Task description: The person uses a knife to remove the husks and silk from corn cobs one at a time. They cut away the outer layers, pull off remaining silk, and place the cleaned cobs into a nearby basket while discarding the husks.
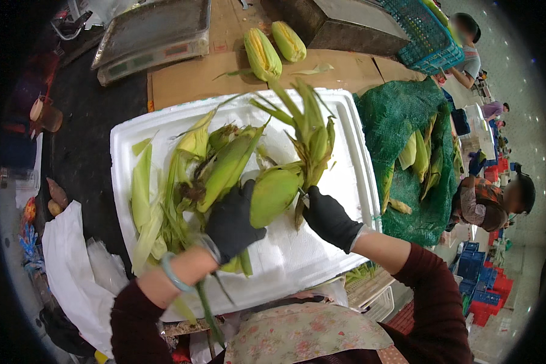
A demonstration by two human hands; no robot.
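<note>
My left hand [236,223], in a black glove, is beside a broad green corn husk [275,195] over a white foam tray [352,182]; whether its fingers grip the husk is unclear. In my right hand [332,218], also black-gloved, is a small metal tool [304,197], mostly hidden by the fingers. Its tip is against the base of a leafy ear of corn [316,145] whose husk points away from me. Left of the hands, an unpeeled ear of corn [232,168] lies among loose husk leaves [143,195].
Two trimmed ears of corn [263,57] lie on cardboard [191,86] beyond the tray. A platform scale [154,36] stands at far left. On the right are a green mesh sack [391,109] of corn and a teal crate [430,41]. Other people [487,200] are farther right.
</note>
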